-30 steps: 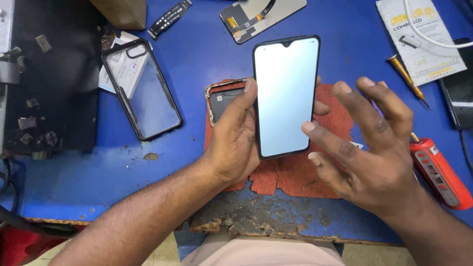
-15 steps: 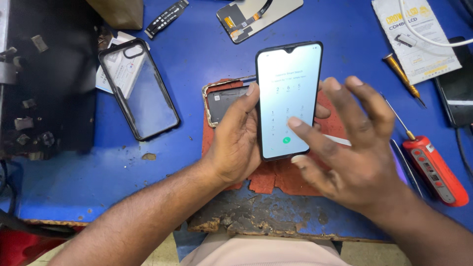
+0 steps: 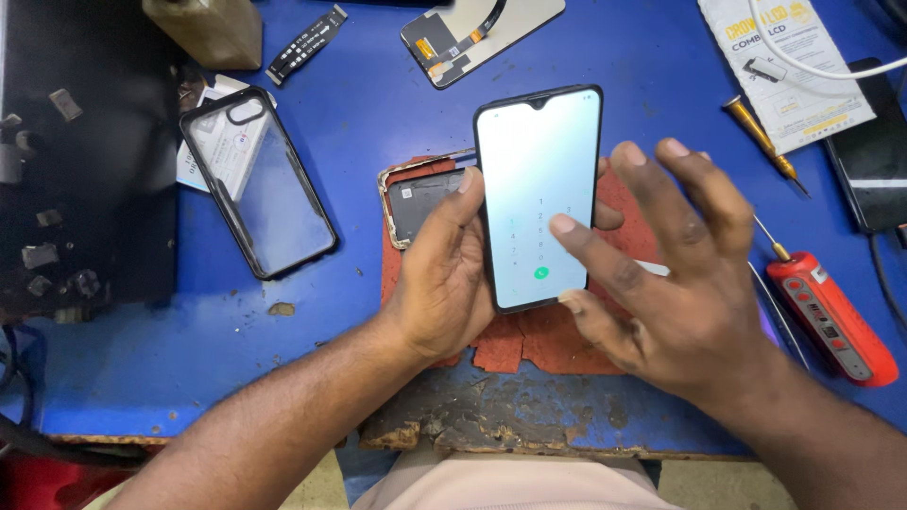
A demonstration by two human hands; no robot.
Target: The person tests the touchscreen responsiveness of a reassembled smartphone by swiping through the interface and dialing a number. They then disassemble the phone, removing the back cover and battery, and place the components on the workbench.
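Observation:
My left hand [image 3: 444, 279] grips a black smartphone [image 3: 537, 179] from below and the left side, holding it above the blue worktable [image 3: 378, 123]. Its screen is lit pale and shows a dial pad. My right hand [image 3: 675, 274] hovers over the phone's right side with fingers spread, index fingertip on the lower part of the screen. Under the phone lie a worn red mat [image 3: 548, 345] and an opened phone frame [image 3: 420, 194].
A clear phone case with a black rim [image 3: 260, 184] lies to the left. A bare display panel [image 3: 477, 28] and a flex cable [image 3: 304, 42] lie at the back. A red electric screwdriver [image 3: 829, 316], a small screwdriver [image 3: 761, 142] and a printed packet [image 3: 789, 71] are on the right.
The phone's screen went from blank to a dial pad. My right hand moved in over the phone, and its index finger now touches the screen.

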